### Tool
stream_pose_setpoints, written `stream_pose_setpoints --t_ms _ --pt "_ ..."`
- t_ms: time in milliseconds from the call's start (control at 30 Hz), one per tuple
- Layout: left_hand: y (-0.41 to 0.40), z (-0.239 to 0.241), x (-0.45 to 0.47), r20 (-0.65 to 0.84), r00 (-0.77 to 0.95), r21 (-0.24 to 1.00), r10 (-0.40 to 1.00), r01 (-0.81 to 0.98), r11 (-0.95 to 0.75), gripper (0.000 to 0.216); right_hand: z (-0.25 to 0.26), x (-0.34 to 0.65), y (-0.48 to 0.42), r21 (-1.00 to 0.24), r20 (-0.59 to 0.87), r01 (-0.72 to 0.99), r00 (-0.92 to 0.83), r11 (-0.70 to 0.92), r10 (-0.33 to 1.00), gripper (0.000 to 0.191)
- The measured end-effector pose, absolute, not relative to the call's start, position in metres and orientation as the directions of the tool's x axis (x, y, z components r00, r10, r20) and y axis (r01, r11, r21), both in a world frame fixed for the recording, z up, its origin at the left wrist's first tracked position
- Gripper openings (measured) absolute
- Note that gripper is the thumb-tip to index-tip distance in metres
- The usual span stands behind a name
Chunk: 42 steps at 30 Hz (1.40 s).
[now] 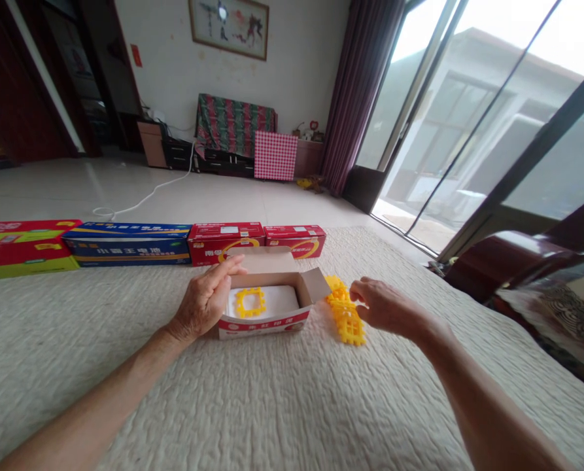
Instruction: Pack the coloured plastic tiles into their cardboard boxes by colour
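The left hand [206,297], fingers loosely extended, rests against the left end of an open red-and-white cardboard box [265,325]; inside lies a yellow, toothed, square plastic frame [251,314]. The right hand's [382,305] fingers curl beside piled yellow plastic pieces [346,315]; I cannot tell whether they grip one. A long blue cardboard box [127,247] reads "小霸王电池".

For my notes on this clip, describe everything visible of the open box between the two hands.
The open box is a low, oblong carton, apparently cardboard, with a red-and-white printed front and plain brownish inner faces. It sits upright on the pale textured cover. Its back flap stands open, and its right flap splays outward. Inside lies a white layer bearing a yellow square frame toward the left. The left hand rests at its left end, partly hiding it.
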<state>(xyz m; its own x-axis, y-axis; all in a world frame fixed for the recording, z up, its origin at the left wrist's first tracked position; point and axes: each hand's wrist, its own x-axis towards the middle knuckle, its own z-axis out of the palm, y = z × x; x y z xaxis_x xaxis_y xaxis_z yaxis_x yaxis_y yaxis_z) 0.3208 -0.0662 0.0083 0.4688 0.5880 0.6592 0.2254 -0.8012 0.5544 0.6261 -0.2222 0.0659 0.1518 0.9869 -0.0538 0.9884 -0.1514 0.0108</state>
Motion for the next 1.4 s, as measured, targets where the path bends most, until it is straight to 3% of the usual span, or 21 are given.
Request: stream_pose_setpoints --t_ms 167,300,767,867,967,1067,1133,1400 --pt "-0.067 0.009 0.319 0.648 0.479 0.552 0.592 0.24 -0.798 0.042 0.053 0.635 -0.206 -0.128 0.166 0.99 0.074 -0.053 0.983 0.032" --pt "-0.069 0.01 0.318 0.64 0.485 0.556 0.597 0.244 -0.794 0.043 0.043 0.641 -0.201 -0.17 0.211 0.985 0.058 -0.022 0.976 0.038" --pt "-0.068 0.009 0.318 0.628 0.496 0.558 0.6 0.25 -0.791 0.044 0.043 0.66 -0.206 -0.314 0.347 0.949 0.146 -0.032 0.927 0.021" --pt "-0.068 0.009 0.318 0.628 0.494 0.56 0.601 0.249 -0.79 0.044 0.039 0.652 -0.225 -0.361 0.468 0.932 0.183 -0.002 0.865 0.014" --pt "-0.07 0.011 0.319 0.634 0.494 0.555 0.595 0.246 -0.795 0.044 0.03 0.636 -0.254 -0.324 0.538 0.933 0.043 0.159 0.842 0.029" --pt "-0.071 0.014 0.319 0.635 0.497 0.548 0.592 0.25 -0.798 0.045 0.018 0.621 -0.277 -0.229 0.448 0.947 -0.102 0.224 0.888 0.051" --pt "-0.072 0.015 0.319 0.635 0.495 0.545 0.593 0.257 -0.798 0.045 0.012 0.617 -0.283 -0.171 0.398 0.964 -0.12 0.202 0.909 0.056" --pt "-0.069 0.012 0.321 0.655 0.479 0.545 0.585 0.236 -0.804 0.044 0.013 0.617 -0.279 -0.102 0.355 0.981 -0.121 0.167 0.927 0.037"
